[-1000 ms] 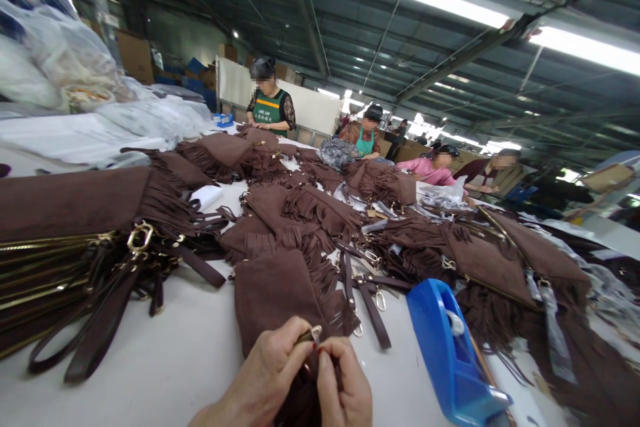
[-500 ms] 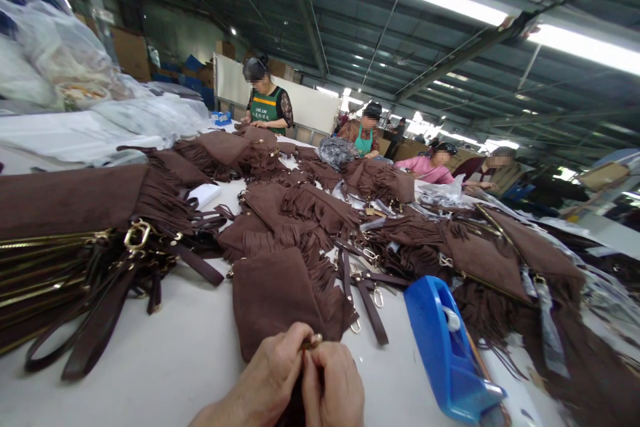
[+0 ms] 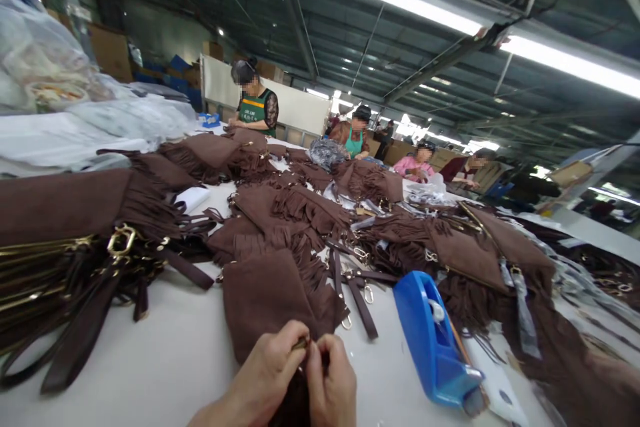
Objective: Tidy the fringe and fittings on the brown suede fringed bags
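Low in the middle, a brown suede-like fringed bag (image 3: 260,300) lies on the white table (image 3: 165,360), its near edge at my fingers. My left hand (image 3: 273,370) is closed in a pinch on the bag's edge, where a small piece of gold-coloured metal shows. Close beside it, my right hand (image 3: 331,380) is pinched on the same edge, fingertips almost meeting the left ones. Exactly what the fingertips grip is partly hidden. Dark brown material hangs below and between both hands. Brown wrist straps (image 3: 363,307) with gold clasps lie just beyond the right hand.
A blue tape dispenser (image 3: 425,347) stands right of my hands. At left lies a stack of brown bags (image 3: 60,207) with gold zips and straps. More fringed bags (image 3: 470,253) cover the table's middle and right. Several co-workers, one in a green apron (image 3: 255,110), are across the table.
The view has shifted slightly, so the table's contents sit further left. Both hands keep their pinch, and the metal piece between them shows less. A co-worker in pink has raised their hands.
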Available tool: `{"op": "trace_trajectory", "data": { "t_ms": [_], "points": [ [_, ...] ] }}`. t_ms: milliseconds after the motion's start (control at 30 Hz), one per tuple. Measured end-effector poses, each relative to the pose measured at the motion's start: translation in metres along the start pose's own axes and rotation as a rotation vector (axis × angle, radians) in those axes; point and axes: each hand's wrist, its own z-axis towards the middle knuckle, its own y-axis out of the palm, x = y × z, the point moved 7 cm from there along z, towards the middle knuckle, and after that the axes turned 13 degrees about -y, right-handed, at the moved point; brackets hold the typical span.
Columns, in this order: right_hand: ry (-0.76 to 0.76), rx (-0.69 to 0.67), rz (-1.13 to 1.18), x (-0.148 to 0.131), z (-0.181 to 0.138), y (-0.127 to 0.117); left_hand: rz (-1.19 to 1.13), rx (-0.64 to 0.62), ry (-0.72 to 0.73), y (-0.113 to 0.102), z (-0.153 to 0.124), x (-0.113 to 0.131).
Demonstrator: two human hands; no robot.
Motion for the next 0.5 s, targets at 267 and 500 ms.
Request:
{"op": "trace_trajectory", "data": {
  "t_ms": [267, 500],
  "points": [
    [-0.366, 0.153, -0.107, -0.029, -0.002, -0.008, -0.291, -0.055, -0.083, 0.003, 0.003, -0.008],
    [-0.157, 0.061, 0.210, -0.022, 0.006, -0.002, -0.595, -0.150, -0.195, -0.006, 0.012, -0.012]
  ]
}}
